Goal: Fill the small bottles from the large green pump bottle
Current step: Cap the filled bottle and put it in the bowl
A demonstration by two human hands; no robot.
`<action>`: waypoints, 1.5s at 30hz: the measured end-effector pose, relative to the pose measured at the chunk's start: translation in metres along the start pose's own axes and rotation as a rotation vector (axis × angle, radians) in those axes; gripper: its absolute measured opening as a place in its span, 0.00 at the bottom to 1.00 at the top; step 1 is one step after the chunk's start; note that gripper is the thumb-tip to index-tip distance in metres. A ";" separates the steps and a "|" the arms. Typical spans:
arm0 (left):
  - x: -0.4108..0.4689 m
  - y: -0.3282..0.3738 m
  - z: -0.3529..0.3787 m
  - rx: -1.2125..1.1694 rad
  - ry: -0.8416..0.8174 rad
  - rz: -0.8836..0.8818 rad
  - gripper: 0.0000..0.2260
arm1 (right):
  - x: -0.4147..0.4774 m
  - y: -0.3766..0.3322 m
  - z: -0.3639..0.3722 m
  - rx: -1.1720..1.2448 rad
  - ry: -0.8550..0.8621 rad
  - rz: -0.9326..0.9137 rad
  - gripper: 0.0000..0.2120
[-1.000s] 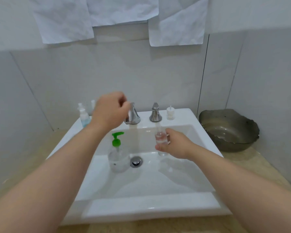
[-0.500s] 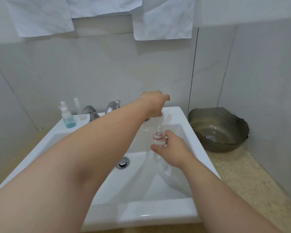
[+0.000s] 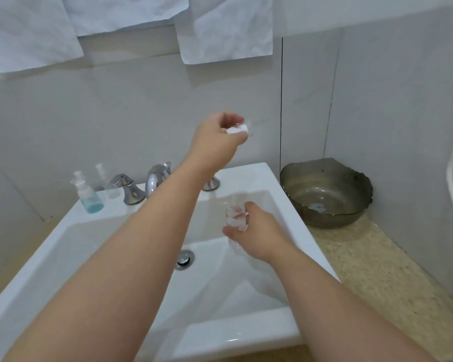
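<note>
A white rectangular sink (image 3: 249, 176) sits in a speckled beige countertop (image 3: 377, 270), in a corner of pale tiled wall (image 3: 131, 113). Three white cloths (image 3: 225, 30) hang on the wall above the faucet (image 3: 156, 178). The faucet is chrome and has two tap handles (image 3: 128, 192), one on each side of it. The handle on its right is partly hidden by the left forearm. One drain (image 3: 185, 258) lies in the basin floor in front of the faucet. One smoky glass bowl (image 3: 324, 205) with a wavy rim stands on the countertop, well to the faucet's right.

Three small bottles are in view. Two stand upright on the ledge left of the faucet: a blue-liquid bottle (image 3: 89, 197) with a pump top, filled only in its lower part, and a slim clear bottle (image 3: 110, 188) just beside it. The third, a clear small bottle (image 3: 236, 218), is over the basin, in front and right of the faucet. The fingers of the right hand (image 3: 262, 233) curl round it. It is transparent with bright glints, and its neck is blurred. The left hand (image 3: 215, 139), raised above and right of the faucet, pinches a small white cap (image 3: 237, 130) in its fingertips.
</note>
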State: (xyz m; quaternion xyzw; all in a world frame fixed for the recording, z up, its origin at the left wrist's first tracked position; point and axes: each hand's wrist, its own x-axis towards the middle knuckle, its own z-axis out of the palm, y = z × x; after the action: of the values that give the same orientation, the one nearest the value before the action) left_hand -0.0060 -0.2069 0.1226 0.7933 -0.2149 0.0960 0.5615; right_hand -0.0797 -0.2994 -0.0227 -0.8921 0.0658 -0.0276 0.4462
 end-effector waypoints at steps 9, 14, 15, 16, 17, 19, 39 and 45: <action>-0.083 -0.056 -0.023 -0.363 -0.132 0.016 0.21 | -0.003 0.000 0.000 -0.072 0.014 0.019 0.24; -0.082 -0.062 -0.028 -0.203 0.022 0.072 0.17 | -0.001 0.002 0.001 -0.062 0.009 0.013 0.22; -0.082 -0.064 -0.029 -0.184 0.028 0.067 0.15 | 0.000 0.002 0.002 -0.052 0.013 0.008 0.22; -0.081 -0.065 -0.028 -0.173 0.025 0.056 0.14 | 0.000 0.003 0.002 -0.039 0.013 -0.001 0.22; -0.081 -0.068 -0.029 -0.169 0.021 0.035 0.14 | 0.000 0.003 0.003 -0.028 0.015 -0.011 0.22; -0.079 -0.071 -0.031 -0.167 0.033 -0.017 0.14 | 0.002 0.004 0.003 -0.022 0.021 -0.022 0.21; -0.071 -0.083 -0.026 -0.145 0.125 -0.051 0.15 | 0.002 0.002 0.005 -0.047 0.016 -0.045 0.20; -0.073 -0.084 -0.022 -0.009 0.051 -0.015 0.15 | 0.001 -0.001 0.004 -0.047 0.009 -0.067 0.21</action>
State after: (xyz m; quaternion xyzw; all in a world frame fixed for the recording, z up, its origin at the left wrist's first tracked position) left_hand -0.0314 -0.1457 0.0302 0.7896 -0.1952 0.1108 0.5712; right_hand -0.0779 -0.2961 -0.0240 -0.9038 0.0387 -0.0449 0.4238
